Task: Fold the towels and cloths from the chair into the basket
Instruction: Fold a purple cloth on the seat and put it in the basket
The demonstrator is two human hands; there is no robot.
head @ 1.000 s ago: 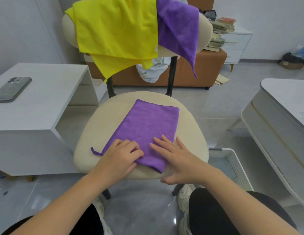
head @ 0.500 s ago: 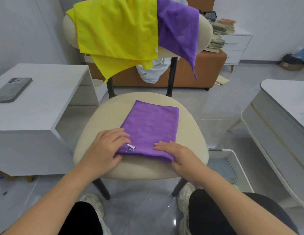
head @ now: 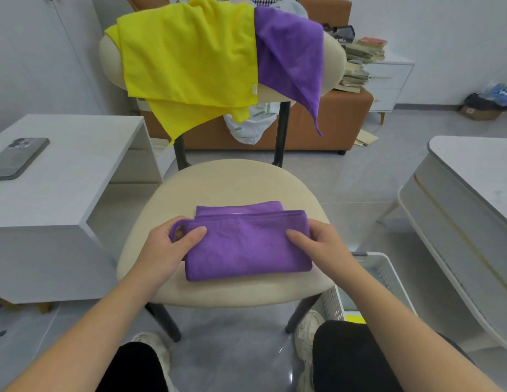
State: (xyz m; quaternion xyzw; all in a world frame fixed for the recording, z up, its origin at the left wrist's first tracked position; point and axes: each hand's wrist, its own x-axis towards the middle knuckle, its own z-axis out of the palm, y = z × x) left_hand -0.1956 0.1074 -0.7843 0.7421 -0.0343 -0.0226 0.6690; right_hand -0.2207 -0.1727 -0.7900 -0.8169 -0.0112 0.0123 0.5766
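Now that the purple towel (head: 246,247) is doubled over again on the seat (head: 232,182), left hand (head: 167,247) and right hand (head: 323,244) pinch its ends, likely ready for the basket (head: 333,302).

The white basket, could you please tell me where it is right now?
In the head view, the white basket stands on the floor at lower right, beside the chair seat and partly hidden behind the person's right forearm.

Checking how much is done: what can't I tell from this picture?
Head view:
Basket contents: mostly behind the right forearm and chair seat.
Most fingers of left hand and right hand: under the folded purple towel.
Layers beneath the yellow cloth: covered by it.
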